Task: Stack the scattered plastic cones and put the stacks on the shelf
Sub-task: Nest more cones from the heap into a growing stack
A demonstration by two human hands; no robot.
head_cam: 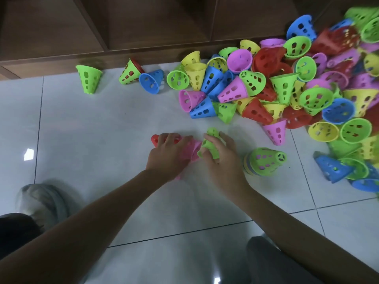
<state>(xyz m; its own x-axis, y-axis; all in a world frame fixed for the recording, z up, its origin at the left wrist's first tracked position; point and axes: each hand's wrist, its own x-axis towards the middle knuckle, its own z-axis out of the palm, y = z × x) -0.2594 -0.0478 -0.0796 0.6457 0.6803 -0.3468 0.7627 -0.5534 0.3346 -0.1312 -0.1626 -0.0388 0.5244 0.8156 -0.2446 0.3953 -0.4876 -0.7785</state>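
My left hand [167, 153] grips a short stack of cones lying on its side on the floor, red tip [155, 139] to the left and pink cone [192, 150] at its wide end. My right hand [222, 158] holds a green cone [211, 143] just right of the pink rim, touching or nearly touching it. Another small stack with a green cone outermost [264, 161] lies right of my right hand. A big heap of loose cones [287, 89] in several colours covers the floor at the right. The dark wooden shelf [143, 27] runs along the top.
A lone green cone [89, 78] stands near the shelf base at the left; a green-and-red pair [130, 72] and a blue cone [151, 80] lie beside it. My shoe [41, 203] is at the lower left, my knee [272, 261] at the lower right. White floor tiles [92, 130] lie between.
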